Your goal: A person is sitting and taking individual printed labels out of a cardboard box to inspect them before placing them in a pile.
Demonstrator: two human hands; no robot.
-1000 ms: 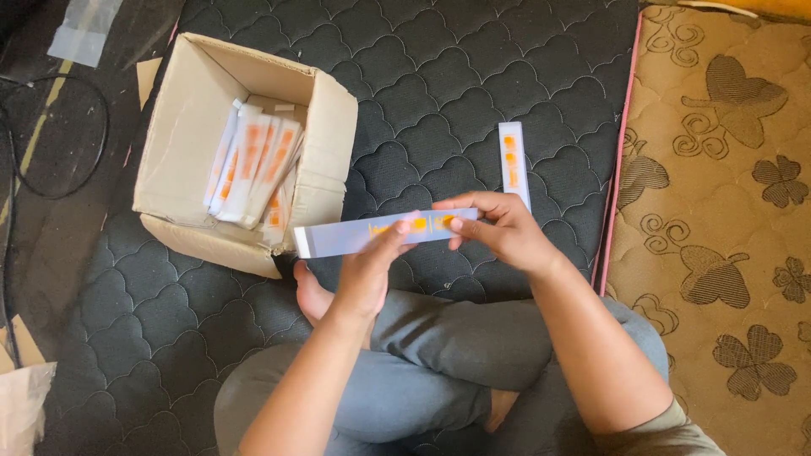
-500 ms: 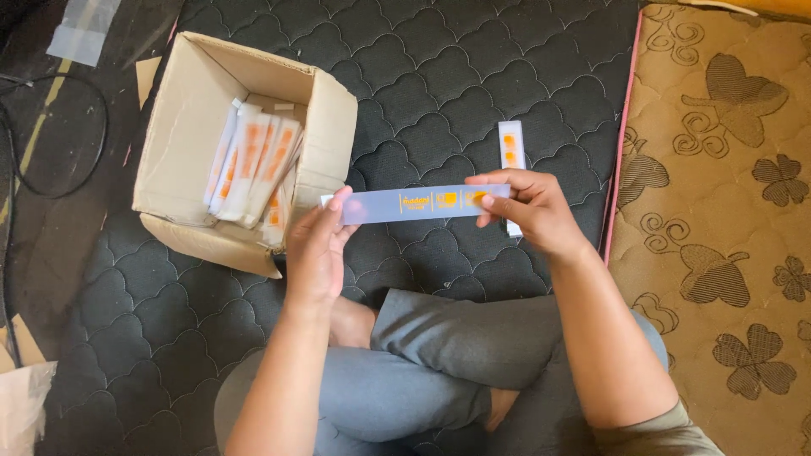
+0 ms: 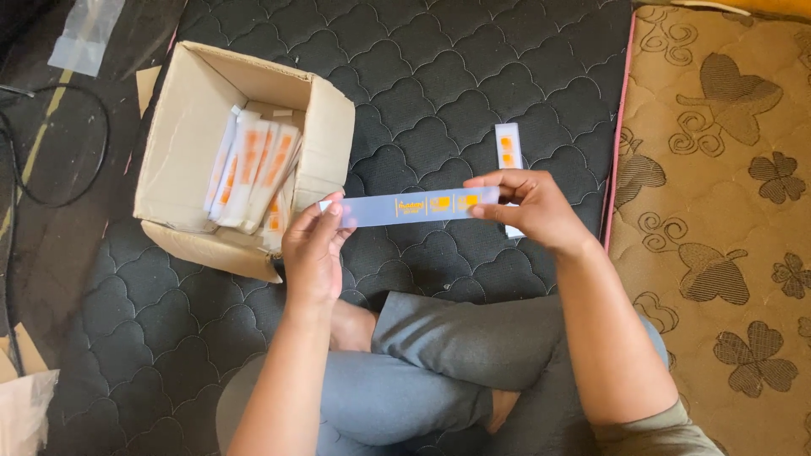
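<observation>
At the far left a black cable (image 3: 51, 169) is looping over the dark floor, and just right of it an open brown cardboard box (image 3: 182, 143) is sitting on the black quilted mattress (image 3: 439, 76), holding a stack of white-and-orange flat packets (image 3: 253, 169). The left hand (image 3: 311, 253) is pinching, fingers curled, the left end of a long translucent bluish plastic strip with orange print (image 3: 414, 206), which is hanging level above the lap. The right hand (image 3: 532, 207) is gripping its right end between thumb and fingertips, in front of a small white-and-orange packet (image 3: 508, 152) lying on the mattress, beside a tan floral mat (image 3: 726, 211).
</observation>
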